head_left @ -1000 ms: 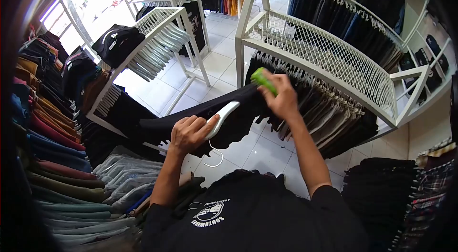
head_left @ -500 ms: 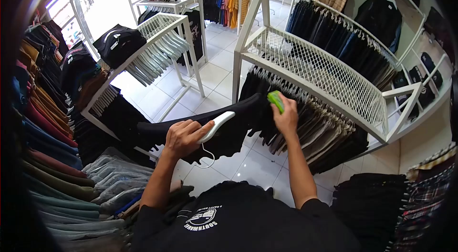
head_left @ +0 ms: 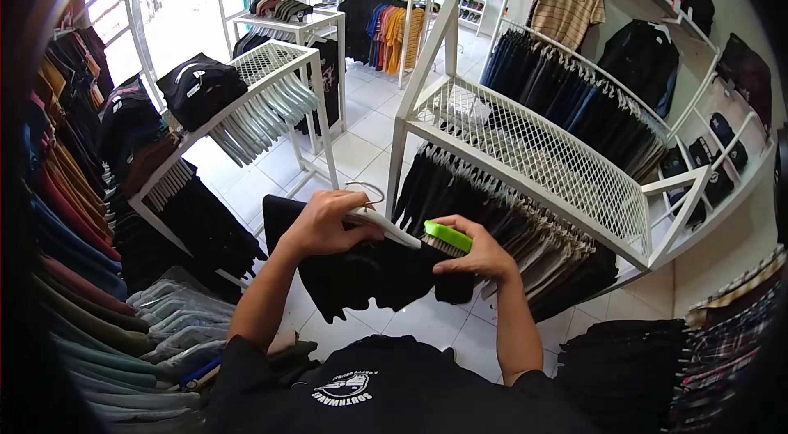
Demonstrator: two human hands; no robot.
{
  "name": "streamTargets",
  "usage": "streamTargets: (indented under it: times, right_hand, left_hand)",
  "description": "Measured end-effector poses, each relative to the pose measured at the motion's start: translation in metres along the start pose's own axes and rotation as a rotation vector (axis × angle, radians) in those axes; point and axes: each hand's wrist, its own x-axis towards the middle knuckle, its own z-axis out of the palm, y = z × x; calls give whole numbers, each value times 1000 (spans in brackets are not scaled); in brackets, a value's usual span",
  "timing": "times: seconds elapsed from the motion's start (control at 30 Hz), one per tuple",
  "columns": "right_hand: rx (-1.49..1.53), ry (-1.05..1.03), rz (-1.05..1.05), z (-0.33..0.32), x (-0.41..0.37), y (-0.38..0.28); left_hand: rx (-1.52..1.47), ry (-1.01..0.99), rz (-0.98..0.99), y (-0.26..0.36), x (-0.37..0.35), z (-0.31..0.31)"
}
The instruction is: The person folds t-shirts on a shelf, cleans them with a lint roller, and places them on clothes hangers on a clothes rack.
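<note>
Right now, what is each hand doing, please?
Left hand: closed, holding the white hanger with black clothing.
Right hand: closed, holding the green brush.

"SOUTHWAVES" (head_left: 341,399) on blk tee (head_left: 402,385); small txt (head_left: 359,378) unclear.

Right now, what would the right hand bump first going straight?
Probably the black garment, near the tip of the white hanger, met by the green brush in the right hand; depth is hard to judge.
</note>
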Motion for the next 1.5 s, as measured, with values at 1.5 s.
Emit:
streamTargets:
  times: [1.5]
  right_hand:
    - [-652, -49, -737, 175, 100, 84]
  left_hand:
    - [-331, 395, -630, -14, 31, -27]
